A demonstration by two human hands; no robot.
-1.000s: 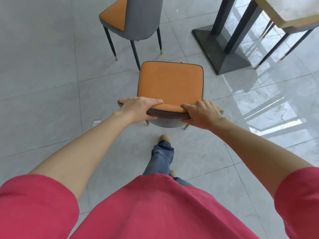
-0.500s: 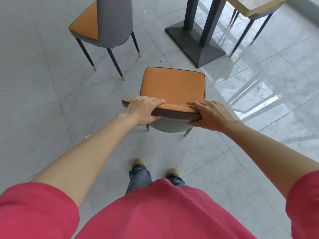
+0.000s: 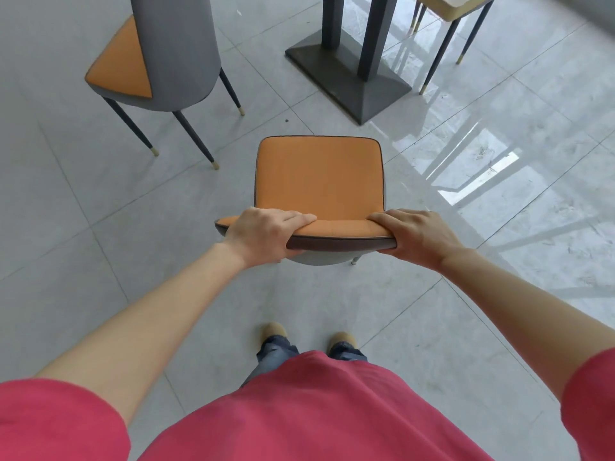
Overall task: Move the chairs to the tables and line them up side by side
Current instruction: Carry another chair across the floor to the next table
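Note:
An orange-seated chair [image 3: 317, 176] with a grey shell stands straight in front of me, its backrest top nearest to me. My left hand [image 3: 263, 232] grips the left end of that backrest top and my right hand [image 3: 414, 236] grips the right end. A second chair [image 3: 156, 58] of the same kind stands at the far left, its grey back turned toward me. The table's dark pedestal base [image 3: 349, 76] rises beyond the held chair, and a corner of the tabletop [image 3: 456, 6] shows at the upper right.
Dark legs with gold tips of another chair [image 3: 442, 44] stand under the tabletop at the upper right. The floor is glossy grey tile [image 3: 499, 161] with bright reflections on the right. My feet [image 3: 309, 336] stand just behind the held chair.
The held chair and I have moved closer to the table base, which now lies nearer ahead. The second chair has shifted leftward in view. Both hands keep their grip.

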